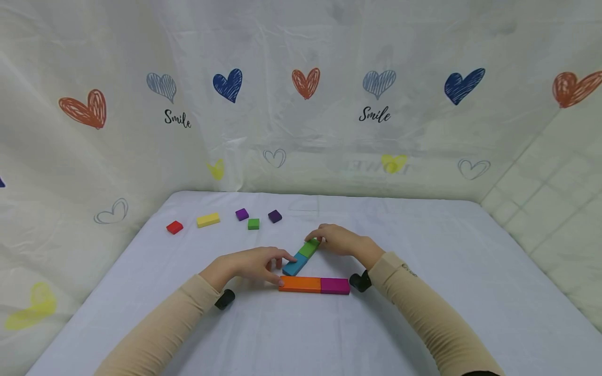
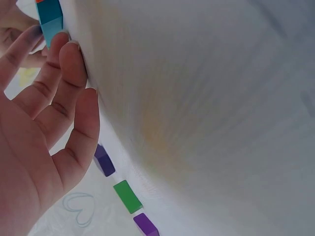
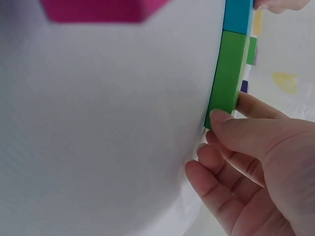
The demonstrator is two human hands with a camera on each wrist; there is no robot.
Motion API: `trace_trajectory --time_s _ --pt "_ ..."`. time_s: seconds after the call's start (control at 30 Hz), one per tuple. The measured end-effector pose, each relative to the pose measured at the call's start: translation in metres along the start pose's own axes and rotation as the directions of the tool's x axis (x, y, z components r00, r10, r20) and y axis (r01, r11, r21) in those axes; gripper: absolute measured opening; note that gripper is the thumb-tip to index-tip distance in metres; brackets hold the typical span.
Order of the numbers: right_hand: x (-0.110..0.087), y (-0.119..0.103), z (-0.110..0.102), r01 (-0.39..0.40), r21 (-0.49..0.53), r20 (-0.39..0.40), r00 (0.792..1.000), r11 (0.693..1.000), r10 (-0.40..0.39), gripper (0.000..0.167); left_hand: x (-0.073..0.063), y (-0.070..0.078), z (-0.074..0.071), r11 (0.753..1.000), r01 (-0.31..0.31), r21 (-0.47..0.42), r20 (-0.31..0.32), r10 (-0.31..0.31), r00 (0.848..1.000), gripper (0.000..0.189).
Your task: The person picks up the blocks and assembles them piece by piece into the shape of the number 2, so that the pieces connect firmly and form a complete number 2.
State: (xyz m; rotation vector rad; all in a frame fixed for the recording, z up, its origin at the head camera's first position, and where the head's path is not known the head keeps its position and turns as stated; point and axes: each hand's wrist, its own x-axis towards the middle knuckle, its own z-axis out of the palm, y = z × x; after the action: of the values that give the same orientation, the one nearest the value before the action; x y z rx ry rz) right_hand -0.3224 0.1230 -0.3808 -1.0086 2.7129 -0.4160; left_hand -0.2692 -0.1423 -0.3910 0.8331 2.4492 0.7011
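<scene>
An orange block (image 1: 299, 284) and a magenta block (image 1: 335, 286) lie end to end in a row across the table. Behind them a blue block (image 1: 294, 265) and a green block (image 1: 309, 248) form a second row, slanting away to the right. My left hand (image 1: 256, 262) touches the blue block with its extended index finger, while its thumb rests at the orange block's left end. The other left fingers are loosely bent, as the left wrist view shows. My right hand (image 1: 339, 239) pinches the far end of the green block (image 3: 229, 73) between thumb and index finger.
Farther back on the white-covered table (image 1: 423, 245) lie a red block (image 1: 174, 227), a yellow block (image 1: 208, 220), a purple block (image 1: 242, 214), a small green block (image 1: 253, 224) and a dark purple block (image 1: 275, 216). A heart-printed curtain (image 1: 301, 130) hangs behind.
</scene>
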Motion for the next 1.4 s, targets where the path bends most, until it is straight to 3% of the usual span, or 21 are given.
trace_trajectory --time_s 0.43,0.73,1.4 --pt "-0.001 -0.002 0.001 -0.015 -0.021 0.008 1.0 1.0 0.015 0.041 0.0 -0.002 -0.001 0.999 -0.031 0.01 -0.003 0.031 1.0 0.056" --pt "-0.006 -0.002 0.001 0.009 -0.015 -0.008 1.0 1.0 -0.009 0.041 0.001 -0.003 0.0 1.0 -0.006 -0.005 0.002 0.006 1.0 0.056" --pt "-0.016 0.001 0.003 0.022 0.004 -0.043 0.999 1.0 -0.022 0.037 0.001 -0.002 0.0 1.0 -0.013 0.006 0.003 0.013 1.0 0.057"
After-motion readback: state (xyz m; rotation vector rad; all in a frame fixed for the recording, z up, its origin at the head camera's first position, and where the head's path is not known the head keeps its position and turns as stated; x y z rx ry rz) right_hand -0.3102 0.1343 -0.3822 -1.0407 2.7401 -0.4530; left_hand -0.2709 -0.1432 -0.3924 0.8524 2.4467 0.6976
